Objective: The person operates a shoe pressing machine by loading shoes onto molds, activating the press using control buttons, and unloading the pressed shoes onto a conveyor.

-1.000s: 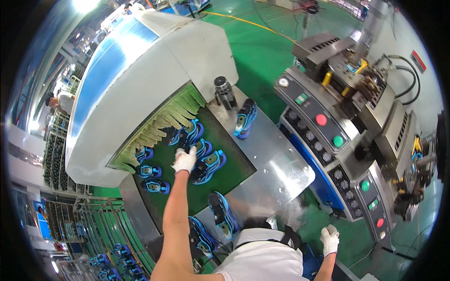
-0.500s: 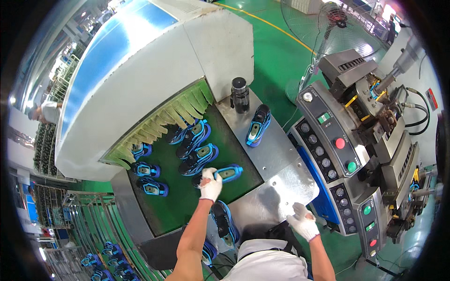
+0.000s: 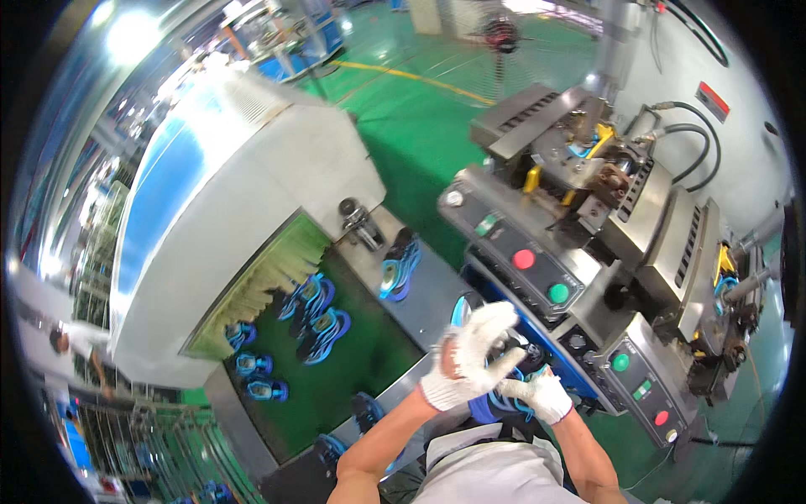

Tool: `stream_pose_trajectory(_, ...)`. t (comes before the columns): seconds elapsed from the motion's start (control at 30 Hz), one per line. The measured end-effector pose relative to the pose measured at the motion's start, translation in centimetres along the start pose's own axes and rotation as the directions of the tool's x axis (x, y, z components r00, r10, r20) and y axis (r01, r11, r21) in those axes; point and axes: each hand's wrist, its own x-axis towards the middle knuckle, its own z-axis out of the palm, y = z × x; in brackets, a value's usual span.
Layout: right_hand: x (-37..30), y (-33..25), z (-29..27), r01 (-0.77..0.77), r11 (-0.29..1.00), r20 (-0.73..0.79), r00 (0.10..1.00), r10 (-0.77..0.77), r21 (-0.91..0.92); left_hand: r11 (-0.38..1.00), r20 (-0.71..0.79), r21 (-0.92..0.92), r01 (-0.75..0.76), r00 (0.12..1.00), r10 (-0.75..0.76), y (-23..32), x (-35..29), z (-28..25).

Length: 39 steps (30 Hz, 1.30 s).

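Just in front of the grey machine (image 3: pixel 588 277) with its red and green buttons, both gloved hands clasp one blue shoe: the left hand (image 3: pixel 472 357) curls over its top while the right hand (image 3: pixel 541 395) cups it underneath, steadying it.

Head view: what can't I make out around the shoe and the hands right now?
- Shoe: mostly covered by the left hand and right hand; grip unclear.
- Fingers: motion-blurred.
- Shoes deeper in the tunnel: hidden behind the green strip curtain.
- Control panel: labels too small.
- Rack: warped, cut by the rim.
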Motion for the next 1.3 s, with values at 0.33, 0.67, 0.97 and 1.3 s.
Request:
stream_pose_trajectory(0.33, -5.5, 3.6, -3.8, 0.041, 0.661, -0.210, 0.961, 0.179, 0.750, 0.941, -0.225, -0.069, 0.330, 0.914, -0.337, -10.3, 2.0, -0.7)
stream_pose_trajectory(0.67, -3.1, 3.5, -3.6, 0.234, 0.449, -0.273, 0.962, 0.025, 0.863, 0.947, -0.101, 0.064, 0.314, 0.946, -0.307, -7.7, -0.5, 0.5)
stream_pose_trajectory(0.97, -3.5, 6.6, -4.1, 0.355, 0.494, -0.427, 0.903, 0.036, 0.794, 0.978, -0.046, 0.162, 0.131, 0.991, -0.126, -7.7, 1.9, -1.6)
stream_pose_trajectory(1.3, -2.2, -0.4, -3.5, 0.358, 0.473, -0.417, 0.909, 0.020, 0.805, 0.851, 0.188, 0.457, -0.258, 0.963, 0.191, -8.4, 16.9, -3.0)
